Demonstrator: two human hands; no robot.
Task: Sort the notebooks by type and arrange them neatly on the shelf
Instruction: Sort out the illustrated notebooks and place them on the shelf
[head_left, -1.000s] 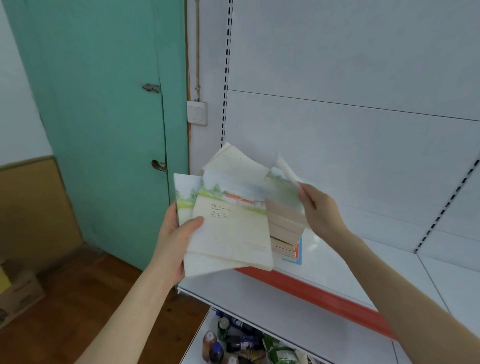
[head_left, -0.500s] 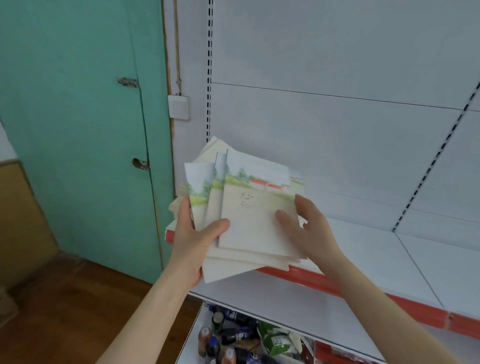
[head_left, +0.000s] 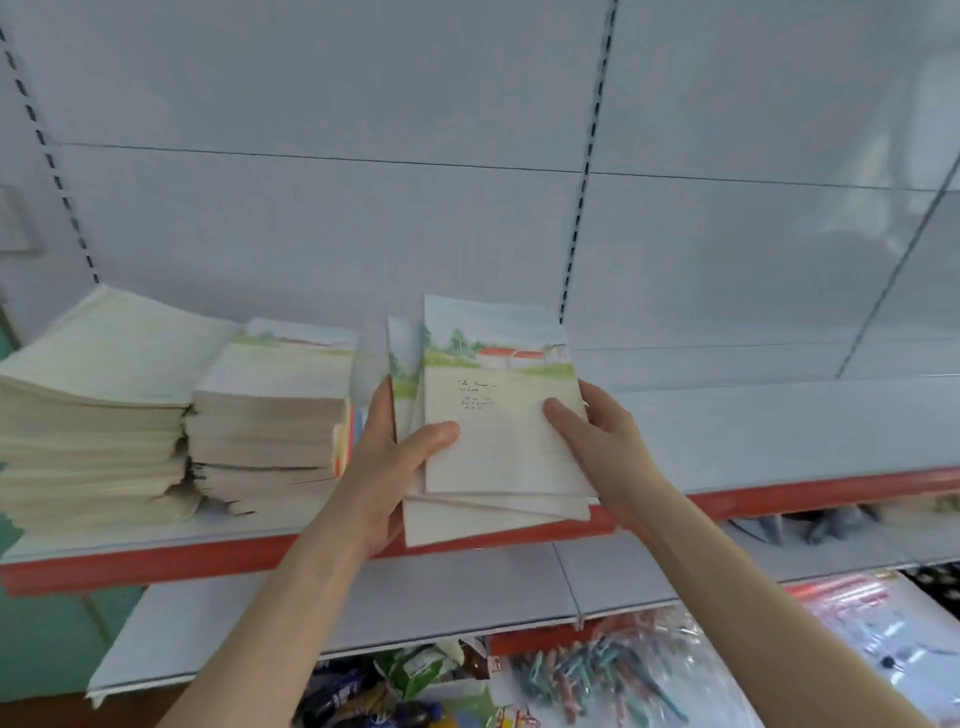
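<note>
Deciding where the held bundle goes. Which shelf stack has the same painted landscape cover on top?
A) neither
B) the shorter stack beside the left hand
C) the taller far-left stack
B: the shorter paper stack shows a green field and red roof on top, like the thin landscape-cover notebooks in the left hand and right hand; the taller cream stack looks plain.

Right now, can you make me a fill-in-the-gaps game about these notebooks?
The left hand and right hand hold a bunch of notebooks; its top cover shows a house with a ___ roof. On the shelf sit ___ stacks: a plain-topped stack and a picture-topped stack. Both stacks are to the ___ of the hands.
Missing words: red, two, left.
</note>
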